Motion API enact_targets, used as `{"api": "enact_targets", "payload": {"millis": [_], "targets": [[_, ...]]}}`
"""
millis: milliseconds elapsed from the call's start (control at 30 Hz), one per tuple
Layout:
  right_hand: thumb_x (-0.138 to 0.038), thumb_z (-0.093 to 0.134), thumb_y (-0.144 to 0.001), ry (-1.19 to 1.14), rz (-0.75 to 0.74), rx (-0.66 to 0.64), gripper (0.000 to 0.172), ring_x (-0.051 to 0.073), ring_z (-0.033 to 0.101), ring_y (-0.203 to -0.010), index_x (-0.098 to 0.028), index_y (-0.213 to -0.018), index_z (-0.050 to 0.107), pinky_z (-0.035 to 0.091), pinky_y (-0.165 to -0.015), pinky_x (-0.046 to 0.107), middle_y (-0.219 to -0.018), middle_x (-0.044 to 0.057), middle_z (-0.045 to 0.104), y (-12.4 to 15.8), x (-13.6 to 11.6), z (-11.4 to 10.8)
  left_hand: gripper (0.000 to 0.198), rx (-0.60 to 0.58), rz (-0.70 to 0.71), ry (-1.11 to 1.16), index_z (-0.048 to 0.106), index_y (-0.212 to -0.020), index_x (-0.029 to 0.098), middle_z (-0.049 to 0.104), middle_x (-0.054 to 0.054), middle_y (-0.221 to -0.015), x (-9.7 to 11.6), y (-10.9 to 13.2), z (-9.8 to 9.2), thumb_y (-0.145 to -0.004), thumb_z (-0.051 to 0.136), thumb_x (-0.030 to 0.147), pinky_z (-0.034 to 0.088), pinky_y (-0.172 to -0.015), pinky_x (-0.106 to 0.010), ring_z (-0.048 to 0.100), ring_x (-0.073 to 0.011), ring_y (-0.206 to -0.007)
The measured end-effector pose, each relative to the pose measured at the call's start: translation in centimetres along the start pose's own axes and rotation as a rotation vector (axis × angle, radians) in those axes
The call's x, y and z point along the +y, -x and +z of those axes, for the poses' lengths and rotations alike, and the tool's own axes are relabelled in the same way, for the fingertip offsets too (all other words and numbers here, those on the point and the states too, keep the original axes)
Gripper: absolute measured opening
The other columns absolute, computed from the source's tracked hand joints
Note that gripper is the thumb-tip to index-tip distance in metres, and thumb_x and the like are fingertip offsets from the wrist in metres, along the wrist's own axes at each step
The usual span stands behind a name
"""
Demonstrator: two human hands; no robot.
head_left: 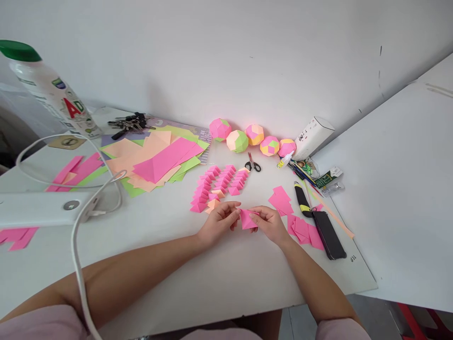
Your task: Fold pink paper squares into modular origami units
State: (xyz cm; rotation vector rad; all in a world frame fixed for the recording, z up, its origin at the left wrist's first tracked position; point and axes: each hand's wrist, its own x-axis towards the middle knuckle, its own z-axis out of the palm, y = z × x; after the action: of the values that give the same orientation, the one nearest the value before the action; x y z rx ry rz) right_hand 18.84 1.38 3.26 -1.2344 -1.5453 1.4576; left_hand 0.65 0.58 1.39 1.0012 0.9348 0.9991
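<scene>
Between my two hands is a small pink paper square (248, 220) with crease lines, held above the table's front part. My left hand (220, 221) pinches its left edge between thumb and fingers. On the other side, my right hand (269, 224) grips the right edge, thumb on top. Just beyond my hands lie rows of folded pink paper pieces (223, 179), with a few peach ones (212, 206) among them. To the right of my right hand are loose pink paper squares (300, 229) and more pink squares (281, 200).
Several paper balls (237, 141) line the wall near small scissors (252, 164). Coloured sheets (155, 160), keys (130, 123), a bottle (53, 89) and a white power bank (46, 208) with its cable (76, 255) occupy the left. A cutter (302, 200) and black phone (329, 234) lie right.
</scene>
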Motion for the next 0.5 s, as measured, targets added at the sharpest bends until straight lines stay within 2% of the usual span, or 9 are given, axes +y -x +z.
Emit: {"api": "enact_targets", "payload": {"millis": [100,300,400,500], "targets": [[-0.038,0.06,-0.08,0.016,-0.017,-0.012,0.029,0.013,0.062,-0.052,-0.016,-0.097,0.066,0.05,-0.049,0.025,-0.066,0.0,0.064,0.03,0.13,0.12,0.037,0.05,-0.007,-0.017,0.054,-0.1,0.017,0.051,0.004,-0.065,0.07,-0.01,-0.01,-0.075,0.058,0.045,0.043,-0.052,-0.024,0.048,-0.0079,-0.05],[-0.038,0.058,-0.081,0.041,-0.006,-0.018,0.032,0.014,0.064,-0.057,-0.018,-0.105,0.066,0.047,-0.05,0.024,-0.073,0.003,0.066,0.08,0.26,0.2,0.039,0.036,-0.032,-0.008,0.058,-0.101,0.017,0.051,0.004,-0.064,0.05,-0.13,-0.2,-0.074,0.06,0.044,0.041,-0.05,-0.024,0.049,-0.0082,-0.05],[-0.041,0.053,-0.084,0.032,0.003,0.008,0.035,0.012,0.059,-0.051,-0.017,-0.106,0.066,0.042,-0.045,0.023,-0.067,0.002,0.064,0.09,0.24,0.15,0.041,0.028,-0.015,0.03,0.058,-0.103,0.018,0.051,0.004,-0.066,-0.13,-0.26,-0.36,-0.071,0.064,0.043,0.037,-0.046,-0.022,0.047,-0.0069,-0.048],[-0.041,0.056,-0.082,0.004,0.018,0.048,0.032,0.008,0.051,-0.041,-0.017,-0.1,0.068,0.038,-0.04,0.022,-0.062,0.0,0.061,-0.01,0.36,0.07,0.042,0.007,-0.019,0.059,0.056,-0.104,0.018,0.05,0.004,-0.067,-0.2,-0.33,-0.44,-0.07,0.066,0.041,0.037,-0.046,-0.022,0.046,-0.0064,-0.048]]}}
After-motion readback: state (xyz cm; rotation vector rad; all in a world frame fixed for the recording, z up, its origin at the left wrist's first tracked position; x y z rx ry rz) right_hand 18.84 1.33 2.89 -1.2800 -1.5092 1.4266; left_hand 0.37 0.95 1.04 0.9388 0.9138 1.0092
